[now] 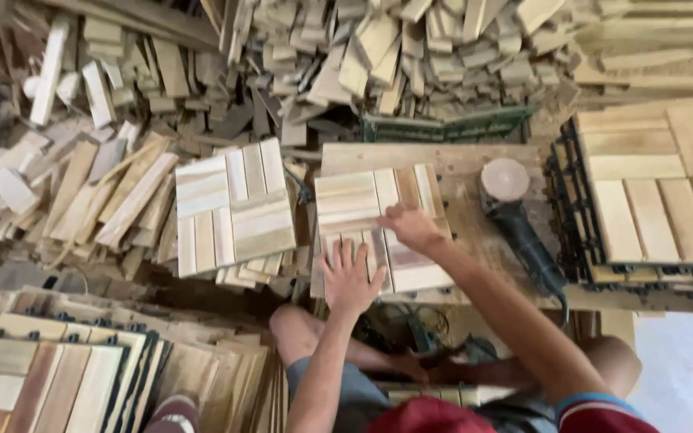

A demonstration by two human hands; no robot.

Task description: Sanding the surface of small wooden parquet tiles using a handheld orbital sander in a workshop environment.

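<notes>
To the left of both hands sits a stack of tiles point(234, 210), slat squares piled slightly askew, well apart from either hand and touched by neither. Beyond it, further left, lies a heap of slats point(98, 188).

The left hand point(350, 277) lies flat, fingers spread, palm down on the near edge of the tile point(378, 232) on the bench point(459, 164). That hand covers the near-left block of slats, fingertips pointing away from the person.

The tile is right under both hands, square in outline, so it has no real long axis of its own; its slats run in alternating blocks, some away from the person, some across. It lies squarely on the bench.

The right hand point(412, 227) rests further away on the tile, close to its middle, just right of and beyond the left hand. Its fingers look curled, pressing or gripping at a slat; whether it pinches anything I cannot tell from here. The two hands are near each other but not touching, the left nearer the body, the right reaching further out.

Right of the right hand, just beside the tile on the bench, lies a sander point(515, 212) with its round pad up, nearer the right hand than the left, untouched. Further right stands another stack point(651, 200) of finished tiles on black grids.
</notes>
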